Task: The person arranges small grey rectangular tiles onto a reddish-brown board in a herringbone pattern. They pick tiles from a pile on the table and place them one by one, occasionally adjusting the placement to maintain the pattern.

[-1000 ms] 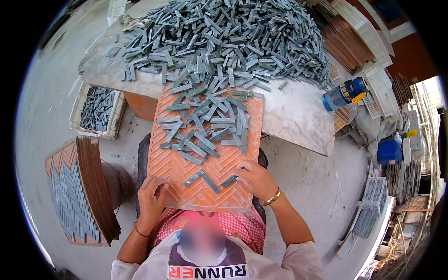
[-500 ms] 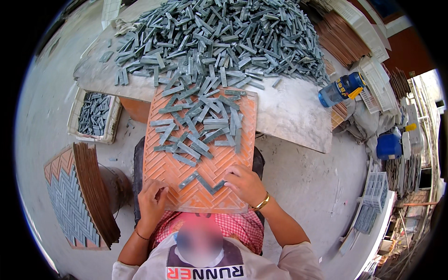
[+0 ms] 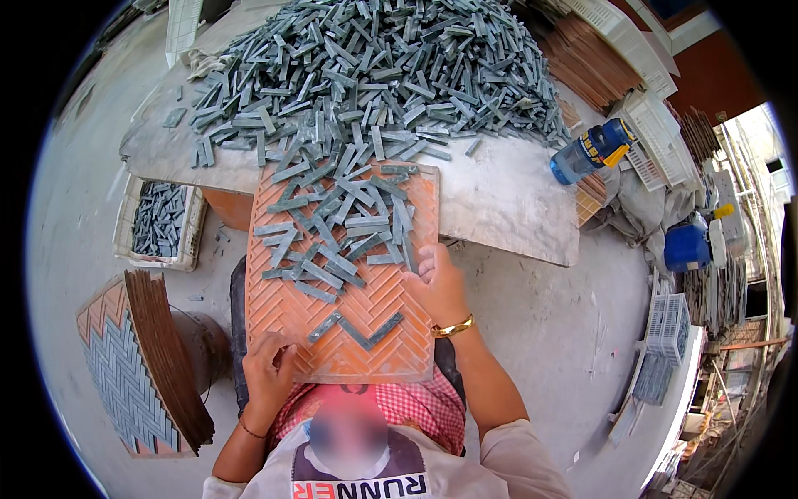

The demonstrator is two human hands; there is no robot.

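Note:
On my lap rests an orange grooved mould tray (image 3: 332, 366) with a herringbone pattern. Three grey-green stone strips (image 3: 353, 332) sit end to end in its grooves, forming a zigzag near my side. My right hand (image 3: 439, 287) is at the tray's right edge, its thumb and fingers closed round the near end of a loose stone strip (image 3: 408, 253). Beside the lower-left edge of the tray is my left hand (image 3: 269, 366), fingers curled toward the thumb; what they hold, if anything, is hidden. Loose strips (image 3: 332, 237) cover the tray's far half.
A large heap of strips (image 3: 374, 71) covers the table (image 3: 515, 208) ahead. A blue bottle (image 3: 588, 151) stands at its right. To the left are a white crate of strips (image 3: 199, 224) and a stack of trays (image 3: 158, 358), the top one filled with strips.
My right hand has left the zigzag's right end and reached forward to the loose strips. The left hand stays curled by the tray edge. The whole view has shifted slightly.

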